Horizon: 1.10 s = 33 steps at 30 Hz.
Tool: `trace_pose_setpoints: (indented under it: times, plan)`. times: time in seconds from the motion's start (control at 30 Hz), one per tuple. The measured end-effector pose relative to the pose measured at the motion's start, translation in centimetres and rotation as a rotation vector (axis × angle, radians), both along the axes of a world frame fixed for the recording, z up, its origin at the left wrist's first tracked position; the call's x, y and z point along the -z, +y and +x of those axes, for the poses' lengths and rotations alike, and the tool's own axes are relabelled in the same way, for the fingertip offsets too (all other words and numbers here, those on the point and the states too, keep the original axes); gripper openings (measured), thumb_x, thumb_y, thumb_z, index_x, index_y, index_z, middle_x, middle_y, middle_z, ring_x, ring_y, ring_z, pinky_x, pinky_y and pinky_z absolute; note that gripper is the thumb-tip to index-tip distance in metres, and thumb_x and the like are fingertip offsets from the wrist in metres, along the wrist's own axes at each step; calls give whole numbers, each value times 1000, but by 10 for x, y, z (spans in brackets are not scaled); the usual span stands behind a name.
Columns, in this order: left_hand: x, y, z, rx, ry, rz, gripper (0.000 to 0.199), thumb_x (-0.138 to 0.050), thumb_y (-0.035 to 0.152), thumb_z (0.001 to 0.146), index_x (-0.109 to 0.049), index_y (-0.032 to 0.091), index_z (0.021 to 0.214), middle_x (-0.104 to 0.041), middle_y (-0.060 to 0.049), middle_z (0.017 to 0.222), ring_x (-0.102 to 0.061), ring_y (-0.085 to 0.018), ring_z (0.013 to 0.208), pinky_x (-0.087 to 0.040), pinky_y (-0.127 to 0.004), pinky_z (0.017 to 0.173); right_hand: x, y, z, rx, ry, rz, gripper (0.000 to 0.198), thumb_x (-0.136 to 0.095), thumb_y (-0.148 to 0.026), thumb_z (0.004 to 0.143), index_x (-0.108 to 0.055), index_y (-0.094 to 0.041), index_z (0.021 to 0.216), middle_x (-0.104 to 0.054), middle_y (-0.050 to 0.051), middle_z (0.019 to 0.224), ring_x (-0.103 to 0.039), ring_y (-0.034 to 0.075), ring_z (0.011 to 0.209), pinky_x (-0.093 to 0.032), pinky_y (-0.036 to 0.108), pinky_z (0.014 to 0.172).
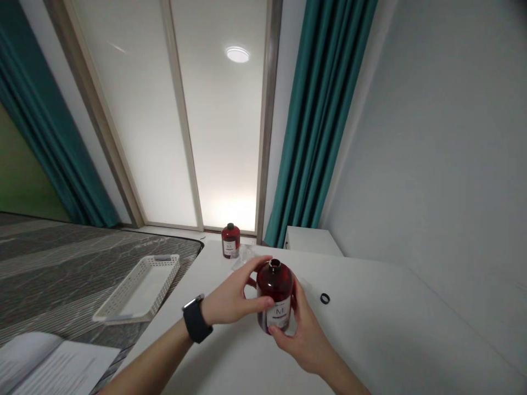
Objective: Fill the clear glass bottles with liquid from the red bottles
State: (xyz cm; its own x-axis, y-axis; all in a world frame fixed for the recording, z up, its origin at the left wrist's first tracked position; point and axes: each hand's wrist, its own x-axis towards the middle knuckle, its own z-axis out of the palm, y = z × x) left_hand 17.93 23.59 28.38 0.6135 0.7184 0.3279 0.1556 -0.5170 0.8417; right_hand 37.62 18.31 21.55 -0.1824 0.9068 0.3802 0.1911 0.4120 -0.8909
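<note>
Between my two hands is a dark red-brown bottle (275, 288) with a white label marked "M" and an uncapped neck. My left hand (236, 293) wraps its left side, the thumb lying across the front. From the right, my right hand (302, 334) grips the lower part, with the thumb near the label's bottom edge. A black ring-shaped cap (325, 298) lies on the white table (354, 334) to the right of the bottle. Farther back stands a similar bottle (230, 240) with a black cap on. Crumpled clear plastic (244, 255) sits beside that second bottle.
Left of the table, a white perforated basket (105, 307) rests on a grey striped surface (74, 263). An open book (68, 362) lies at the lower left. A white cabinet (313, 240) stands behind the table, near teal curtains (323, 120). The wall (436, 164) borders the right side.
</note>
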Motion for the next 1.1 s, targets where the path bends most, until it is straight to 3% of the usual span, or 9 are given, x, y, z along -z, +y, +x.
trace_pose_setpoints:
  times: [0.13,0.27,0.37,0.5,0.6,0.73,0.9,1.0,1.1]
  plan:
    - [-8,1,9,-15,87,72,67,-73,31,76,-43,23,135,-56,-12,133,-59,-29,114,-55,-41,87,5,-6,4,8,-7,-4,94,-64,-9,70,-17,-30,150,-36,10,151,-40,28,138,-35,49,113]
    - [-2,-11,30,-197,103,140,65,-74,26,70,-47,20,128,-60,-11,124,-60,-29,108,-55,-41,84,16,-12,-3,207,6,20,80,-63,-14,74,-28,-30,145,-42,9,144,-44,28,135,-39,48,111]
    - [7,-23,44,-324,105,109,60,-79,26,65,-51,18,118,-63,-9,112,-62,-28,100,-53,-44,86,24,-13,-11,350,86,-1,76,-66,-16,72,-35,-27,140,-49,10,139,-51,28,128,-42,46,108]
    - [15,-35,54,-369,116,59,61,-83,27,62,-52,18,114,-63,-9,110,-62,-29,97,-53,-43,84,26,-14,-13,388,137,-33,73,-72,-16,67,-41,-22,133,-60,11,128,-62,28,115,-51,42,99]
    - [16,-39,50,-306,125,82,53,-77,29,73,-52,19,118,-62,-9,112,-60,-27,98,-52,-41,83,21,-16,-7,366,103,-67,68,-74,-20,69,-43,-21,129,-64,11,122,-65,28,109,-54,41,95]
    - [19,-25,26,-318,98,168,25,-46,32,98,-53,22,120,-61,-8,109,-58,-22,89,-50,-40,82,25,-17,6,374,52,-18,68,-69,-26,73,-38,-21,134,-60,13,128,-63,29,114,-52,44,98]
    - [56,14,-4,-343,74,208,49,-59,33,89,-42,20,133,-53,-13,124,-54,-28,112,-48,-45,91,44,-15,30,338,-24,-24,77,-67,-23,73,-33,-23,142,-53,12,140,-53,30,129,-47,43,105]
    - [88,30,-4,-248,157,117,77,-76,34,74,-37,19,139,-46,-17,137,-49,-34,122,-44,-53,101,52,-13,43,289,-26,-97,80,-69,-19,69,-35,-24,141,-53,12,139,-50,30,132,-43,45,108]
    - [113,37,4,-229,175,70,89,-82,32,67,-36,17,141,-46,-18,140,-47,-35,127,-39,-54,108,55,-9,51,229,7,-156,81,-71,-19,67,-35,-24,140,-54,12,138,-52,29,129,-39,48,110]
